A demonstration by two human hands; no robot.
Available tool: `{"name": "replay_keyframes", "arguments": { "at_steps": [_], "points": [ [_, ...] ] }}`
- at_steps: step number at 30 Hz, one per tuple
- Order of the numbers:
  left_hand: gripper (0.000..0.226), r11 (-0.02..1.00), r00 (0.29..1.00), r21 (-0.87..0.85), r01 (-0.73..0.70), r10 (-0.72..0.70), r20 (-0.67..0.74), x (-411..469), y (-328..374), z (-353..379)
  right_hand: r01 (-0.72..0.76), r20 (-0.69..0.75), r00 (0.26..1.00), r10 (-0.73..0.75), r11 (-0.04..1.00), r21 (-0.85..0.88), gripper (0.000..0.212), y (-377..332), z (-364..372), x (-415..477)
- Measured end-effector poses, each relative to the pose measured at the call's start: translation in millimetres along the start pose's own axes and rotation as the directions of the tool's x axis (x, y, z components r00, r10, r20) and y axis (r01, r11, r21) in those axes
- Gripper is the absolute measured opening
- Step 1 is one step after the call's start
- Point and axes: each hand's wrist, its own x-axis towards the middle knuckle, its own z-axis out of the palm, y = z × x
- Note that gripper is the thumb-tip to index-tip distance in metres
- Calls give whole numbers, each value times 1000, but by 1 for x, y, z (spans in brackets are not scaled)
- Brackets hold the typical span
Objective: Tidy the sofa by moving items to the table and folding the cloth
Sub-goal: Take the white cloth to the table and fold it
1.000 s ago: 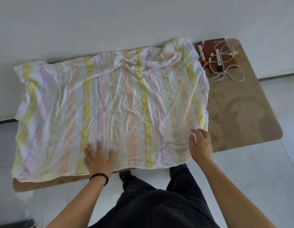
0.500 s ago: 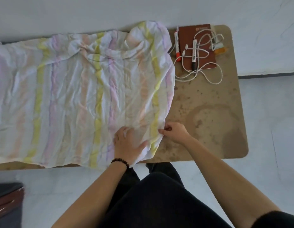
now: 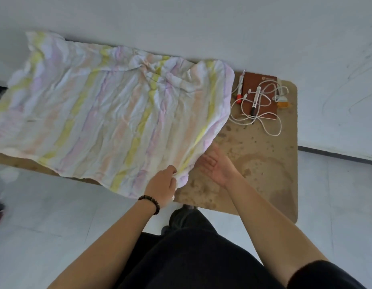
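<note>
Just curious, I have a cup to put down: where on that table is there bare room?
The bare table lies right of the striped cloth, nearer than the white cable, beside the open right hand. The far right corner is crowded: notebook, markers, cable. The left hand pinches the cloth's near corner.

The cloth (image 3: 110, 113) lies spread over the left and middle of the surface (image 3: 264, 163), its near corner hanging over the front edge. At the upper right of the frame a notebook (image 3: 262, 88) lies on the surface, with a marker (image 3: 255, 100) and a cable (image 3: 272, 122) on it. A second marker (image 3: 240, 88) lies between notebook and cloth.
</note>
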Motion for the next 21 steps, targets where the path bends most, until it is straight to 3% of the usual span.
{"name": "replay_keyframes", "arguments": {
  "at_steps": [2,4,5,7,10,13,17,19,21],
  "points": [
    [39,997,993,78,0,9,-115,-15,-10,-7,55,-21,998,-53,993,108,28,-3,16,-4],
    [61,955,987,283,83,-39,-159,-19,-16,-14,91,-73,994,-81,985,148,15,-9,25,-7],
    [63,916,985,385,116,-55,-165,-20,-20,-16,90,-89,993,-79,986,137,16,-10,26,-10],
    [43,872,983,478,103,-15,-183,-24,-27,-16,79,-110,991,-73,995,52,12,-8,29,-20],
    [22,900,957,421,111,18,-291,-35,-30,-8,14,-148,988,-38,987,-160,7,4,25,-32],
    [20,947,899,322,21,123,-420,-49,-22,0,-32,-128,992,0,967,-253,29,13,22,-32],
    [22,960,767,263,-94,238,-596,-64,-6,6,6,14,1000,-3,975,-224,39,7,27,-25],
    [27,967,719,244,-68,217,-660,-68,2,11,0,32,999,5,984,-178,39,-2,27,-14],
    [33,980,719,198,-6,142,-680,-69,12,18,-33,74,996,42,993,-116,32,-15,24,-1]
  ]
}}
